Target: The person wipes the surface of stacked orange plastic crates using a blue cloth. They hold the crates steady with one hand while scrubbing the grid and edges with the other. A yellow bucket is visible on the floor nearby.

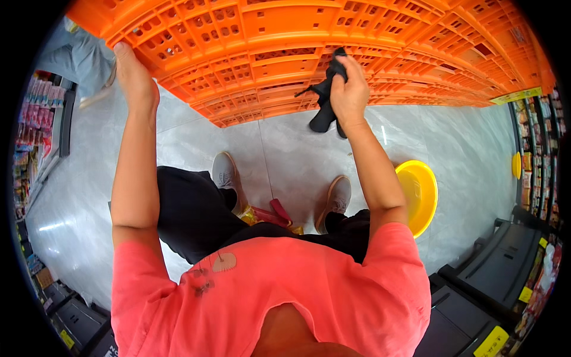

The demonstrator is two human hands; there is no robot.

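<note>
Before me rises a stack of orange plastic crates (285,58) with perforated, ribbed walls. At its left edge my left hand (137,80) grips the side of a crate, thumb against the rim; the other fingers are hidden. My right hand (350,93) is closed around a crumpled black cloth (324,96), which has finger-like ends and may be a glove. The cloth is close to the crate wall; whether it touches is hard to tell.
On the grey tiled floor (276,156), a yellow plastic basin (417,196) stands right of my legs. A red object (280,212) lies between my shoes. Stocked shelves (40,116) line both sides, with dark grey bins (499,254) at lower right. Another person's legs (78,58) show upper left.
</note>
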